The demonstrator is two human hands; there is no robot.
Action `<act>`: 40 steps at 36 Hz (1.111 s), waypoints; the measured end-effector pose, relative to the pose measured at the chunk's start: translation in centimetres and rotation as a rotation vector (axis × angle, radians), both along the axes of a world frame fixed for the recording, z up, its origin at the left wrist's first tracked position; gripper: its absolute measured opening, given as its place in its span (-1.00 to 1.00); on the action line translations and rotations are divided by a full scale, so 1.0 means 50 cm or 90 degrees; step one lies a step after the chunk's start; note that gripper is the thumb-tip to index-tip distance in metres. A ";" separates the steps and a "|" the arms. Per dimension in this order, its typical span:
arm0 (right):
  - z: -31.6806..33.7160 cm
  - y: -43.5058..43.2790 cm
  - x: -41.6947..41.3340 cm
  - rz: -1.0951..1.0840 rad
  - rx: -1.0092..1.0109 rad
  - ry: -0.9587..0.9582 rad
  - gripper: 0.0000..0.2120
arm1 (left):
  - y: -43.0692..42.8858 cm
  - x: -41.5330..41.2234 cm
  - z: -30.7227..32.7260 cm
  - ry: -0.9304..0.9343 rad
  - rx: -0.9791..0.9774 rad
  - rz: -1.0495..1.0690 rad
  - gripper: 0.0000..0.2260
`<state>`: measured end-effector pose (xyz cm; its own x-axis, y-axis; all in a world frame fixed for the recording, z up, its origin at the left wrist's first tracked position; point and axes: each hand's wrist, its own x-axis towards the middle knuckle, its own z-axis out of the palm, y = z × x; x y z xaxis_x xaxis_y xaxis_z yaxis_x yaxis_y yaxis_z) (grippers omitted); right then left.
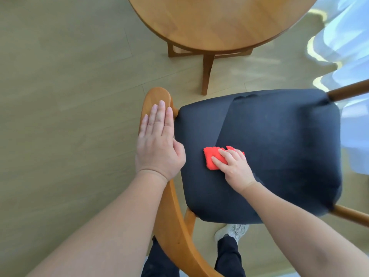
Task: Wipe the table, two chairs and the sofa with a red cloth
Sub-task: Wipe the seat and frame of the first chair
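Observation:
A wooden chair with a dark padded seat (279, 140) stands below me. My right hand (234, 168) presses a folded red cloth (213, 157) flat onto the near left part of the seat, fingers spread over it. My left hand (159, 140) rests flat, fingers straight, on the chair's curved wooden backrest rail (157, 94). The round wooden table (215, 21) stands just beyond the chair. The second chair and the sofa are out of view.
The table's legs (206, 74) stand on the pale wood floor (69, 96) just ahead of the seat. White curtains (347, 47) hang at the right. My feet (231, 232) are under the chair's back edge. Open floor lies to the left.

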<state>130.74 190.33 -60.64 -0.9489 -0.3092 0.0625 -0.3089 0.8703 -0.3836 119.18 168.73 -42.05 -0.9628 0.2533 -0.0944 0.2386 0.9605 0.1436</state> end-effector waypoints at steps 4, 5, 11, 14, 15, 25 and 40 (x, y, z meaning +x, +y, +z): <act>-0.007 0.003 -0.033 0.022 0.006 0.018 -0.47 | -0.001 -0.001 -0.001 -0.002 -0.005 -0.001 -0.39; -0.007 0.003 -0.040 0.026 0.010 0.020 -0.47 | -0.001 0.000 -0.002 -0.003 -0.005 -0.002 -0.39; -0.012 0.011 -0.082 0.051 0.028 0.029 -0.52 | -0.001 0.000 -0.003 0.004 0.000 -0.001 -0.39; -0.015 0.010 -0.132 0.006 0.043 0.026 -0.50 | 0.000 0.001 -0.002 0.003 0.000 0.000 -0.39; -0.013 0.008 -0.155 -0.018 0.048 0.023 -0.49 | 0.000 0.000 -0.002 0.003 -0.001 0.000 -0.39; 0.017 0.002 -0.333 -0.172 0.063 -0.050 -0.51 | -0.002 0.001 -0.004 0.001 0.004 0.004 -0.40; 0.041 -0.017 -0.317 -0.151 0.083 -0.134 -0.46 | -0.003 0.006 -0.008 0.026 0.112 0.072 -0.47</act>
